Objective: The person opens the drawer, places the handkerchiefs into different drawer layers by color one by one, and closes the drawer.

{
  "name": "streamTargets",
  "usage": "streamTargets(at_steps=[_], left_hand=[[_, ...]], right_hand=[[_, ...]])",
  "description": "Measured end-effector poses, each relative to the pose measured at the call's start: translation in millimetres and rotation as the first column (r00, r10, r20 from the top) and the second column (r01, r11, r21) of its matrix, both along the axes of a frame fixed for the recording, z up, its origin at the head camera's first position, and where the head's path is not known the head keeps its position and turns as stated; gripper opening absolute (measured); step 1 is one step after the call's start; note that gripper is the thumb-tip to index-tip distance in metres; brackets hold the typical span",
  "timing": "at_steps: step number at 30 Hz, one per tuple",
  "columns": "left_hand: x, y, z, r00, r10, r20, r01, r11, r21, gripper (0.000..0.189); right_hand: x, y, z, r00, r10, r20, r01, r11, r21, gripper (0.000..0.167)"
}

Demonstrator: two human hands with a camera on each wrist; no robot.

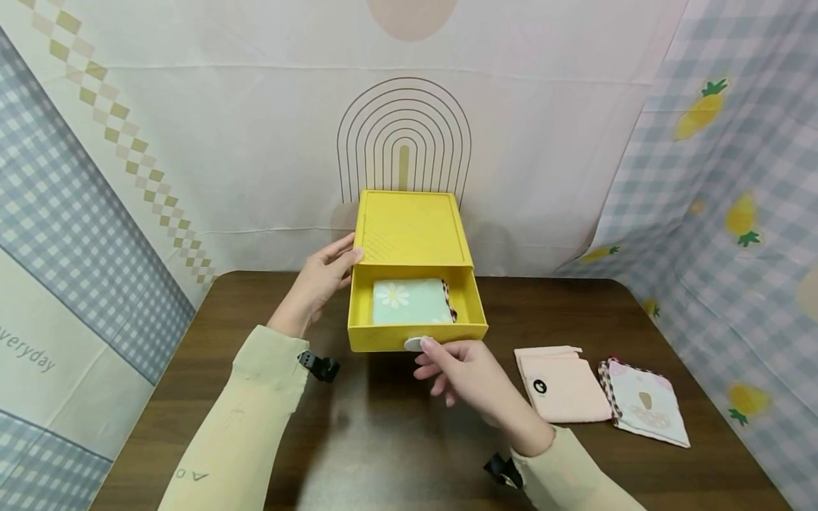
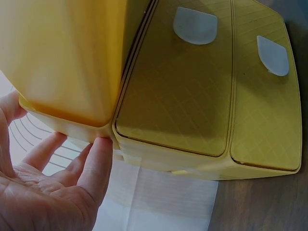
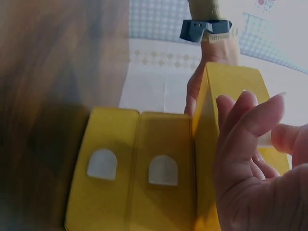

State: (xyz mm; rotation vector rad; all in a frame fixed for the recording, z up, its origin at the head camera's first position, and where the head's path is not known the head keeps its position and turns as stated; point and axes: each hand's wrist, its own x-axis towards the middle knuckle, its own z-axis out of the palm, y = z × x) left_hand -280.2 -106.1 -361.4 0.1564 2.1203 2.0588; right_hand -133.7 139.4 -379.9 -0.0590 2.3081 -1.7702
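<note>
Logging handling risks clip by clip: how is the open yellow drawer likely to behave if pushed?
The drawer is probably stiff: its walls stand straight. It likely pushes easily, since only a folded green cloth shows inside. The cabinet might skid backward, though the left hand at its side could steady it.

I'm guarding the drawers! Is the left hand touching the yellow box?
Touching: the left wrist view shows the left hand with fingers against the yellow box.

home-like nook, exact room can't be told: wood-grain worktop (image 1: 383, 440), arch-print cloth (image 1: 543, 142) behind, pineapple-check cloth (image 1: 703, 177) at right, drawers (image 1: 412, 227), folded towels (image 1: 565, 390).
</note>
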Motion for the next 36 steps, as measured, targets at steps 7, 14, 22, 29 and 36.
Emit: streamTargets(at_steps=[7,14,22,29,36], left_hand=[[0.5,1.2,0.1,1.0,0.006,0.003,-0.006,1.0,-0.005,0.059],[-1.0,1.4,-2.0,1.0,0.018,0.003,-0.018,1.0,-0.003,0.058],[-0.6,1.6,-2.8,1.0,0.007,-0.006,-0.007,1.0,0.021,0.058],[-0.1,2.1,-3.5,1.0,0.007,0.007,-0.007,0.999,0.034,0.059],[-0.9,2.3,-5.1,1.0,0.015,0.013,-0.016,0.998,0.066,0.06]], right_hand=[[1.0,-8.1,-2.6,0.998,-0.015,0.053,0.021,0.992,-0.125,0.06],[-1.5,-12.9,-3.8,0.997,-0.061,0.038,0.065,0.99,-0.128,0.056],[-6.8,-14.4,-1.0,0.997,-0.067,0.026,0.07,0.99,-0.123,0.053],[-22.2,-15.4,-0.8,0.994,-0.096,0.05,0.103,0.983,-0.151,0.051],[-40.0,-18.1,0.8,0.988,-0.132,0.084,0.145,0.973,-0.181,0.047]])
